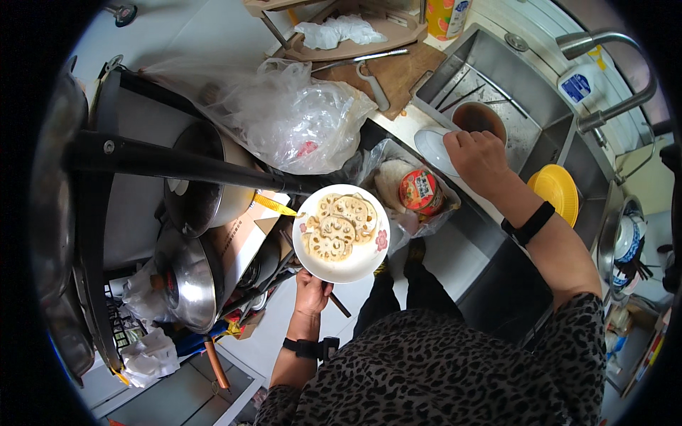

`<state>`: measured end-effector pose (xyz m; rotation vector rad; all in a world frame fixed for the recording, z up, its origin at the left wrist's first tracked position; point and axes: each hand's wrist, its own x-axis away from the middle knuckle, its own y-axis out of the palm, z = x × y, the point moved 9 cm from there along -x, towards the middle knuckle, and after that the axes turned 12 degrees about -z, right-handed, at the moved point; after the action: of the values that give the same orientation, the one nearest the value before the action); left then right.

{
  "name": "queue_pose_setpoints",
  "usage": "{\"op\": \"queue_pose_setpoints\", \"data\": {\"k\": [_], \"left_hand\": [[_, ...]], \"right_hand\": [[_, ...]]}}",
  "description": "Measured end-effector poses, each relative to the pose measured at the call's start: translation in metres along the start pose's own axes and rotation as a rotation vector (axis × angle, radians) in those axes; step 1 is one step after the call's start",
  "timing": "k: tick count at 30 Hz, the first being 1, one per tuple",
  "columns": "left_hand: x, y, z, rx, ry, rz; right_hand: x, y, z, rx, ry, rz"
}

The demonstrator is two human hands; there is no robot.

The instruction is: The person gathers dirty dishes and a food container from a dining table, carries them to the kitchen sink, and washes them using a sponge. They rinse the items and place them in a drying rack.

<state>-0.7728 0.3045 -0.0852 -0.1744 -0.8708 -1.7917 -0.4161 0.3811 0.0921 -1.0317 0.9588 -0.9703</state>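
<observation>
My left hand (313,292) grips the near edge of a white plate with pink flowers (369,269); a pair of chopsticks (339,305) seems to be held under it. Lotus root slices (339,229) lie on the plate. My right hand (478,162) is over the sink's near rim, its fingers curled down by the edge of a white dish or lid (434,147); whether they grip it is hidden. Just beyond that hand, a bowl of brown liquid (479,118) stands in the steel sink (458,52). A yellow plastic basket or bowl (554,193) sits right of my right forearm.
Below the counter edge hangs a lined rubbish bag (446,210) with an instant noodle tub (419,190). A black rack bar (186,160), a lidded pot (234,181) and a pan (194,287) stand left. Behind are a plastic bag (314,117), a peeler (375,90) and a cutting board (421,66). A faucet (623,109) arches at right.
</observation>
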Motion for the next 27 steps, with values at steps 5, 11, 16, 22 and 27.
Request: {"op": "queue_pose_setpoints", "data": {"k": [5, 11, 16, 22, 27], "left_hand": [[0.003, 0.0, 0.0, -0.001, -0.026, 0.011], [0.007, 0.007, -0.006, 0.022, -0.057, -0.002], [0.006, 0.014, -0.007, 0.04, -0.076, 0.018], [0.002, 0.022, -0.001, -0.001, -0.06, -0.009], [-0.002, 0.022, -0.003, -0.035, -0.069, -0.03]], "right_hand": [[-0.016, 0.042, 0.077, -0.194, 0.529, -0.079], [-0.047, 0.152, 0.123, -1.229, 1.04, -0.062], [-0.074, 0.194, 0.104, -1.493, 1.221, 0.031], [-0.079, 0.191, 0.074, -1.853, 1.085, 0.052], [-0.047, 0.116, 0.017, -1.646, 0.647, -0.101]]}}
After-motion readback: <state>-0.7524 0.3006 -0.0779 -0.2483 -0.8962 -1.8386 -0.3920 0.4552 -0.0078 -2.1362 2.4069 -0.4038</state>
